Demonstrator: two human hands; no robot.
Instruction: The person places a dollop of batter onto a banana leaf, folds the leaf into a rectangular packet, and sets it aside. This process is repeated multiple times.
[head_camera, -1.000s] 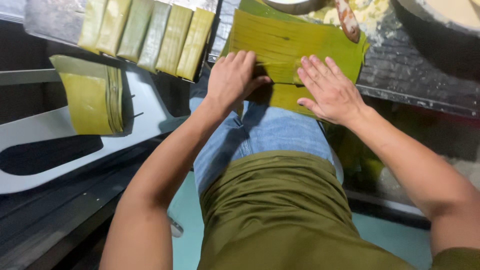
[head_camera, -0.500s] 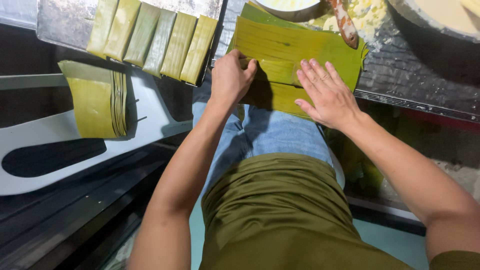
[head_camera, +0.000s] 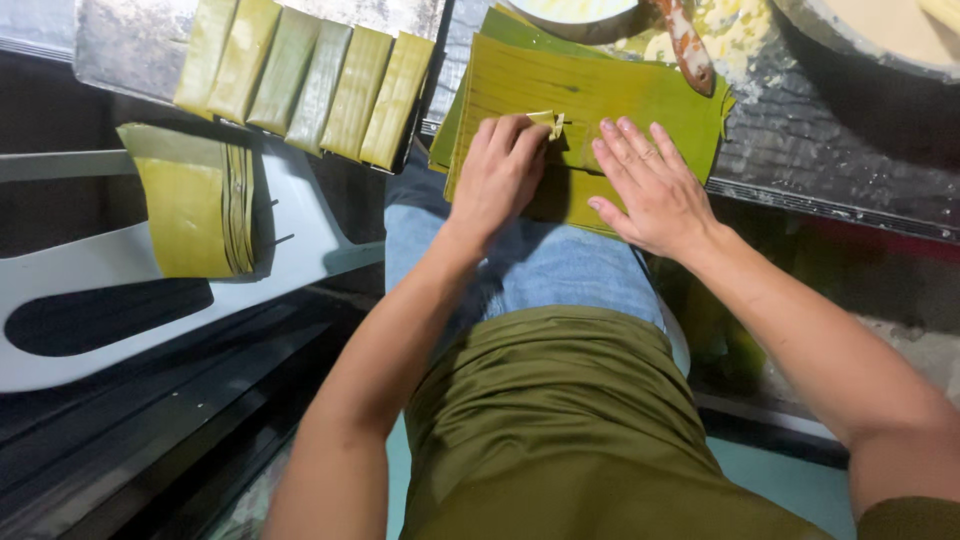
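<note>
A stack of green banana leaves (head_camera: 640, 95) lies on the dark table edge in front of me. My left hand (head_camera: 500, 170) rests on the stack with its fingers curled and pinches a small pale folded strip (head_camera: 550, 122) at the fingertips. My right hand (head_camera: 655, 190) lies flat on the leaves just to the right, fingers spread and holding nothing.
Several leaf-wrapped parcels (head_camera: 310, 80) lie in a row on a metal tray at the upper left. A folded pile of leaves (head_camera: 195, 200) sits on a white chair (head_camera: 100, 290) at the left. A bowl (head_camera: 575, 12), a spoon (head_camera: 688, 45) and a large pan (head_camera: 880, 35) stand behind the stack.
My left hand moved up the leaf stack and picked up a small pale strip at its fingertips. My right hand stayed flat on the leaves.
</note>
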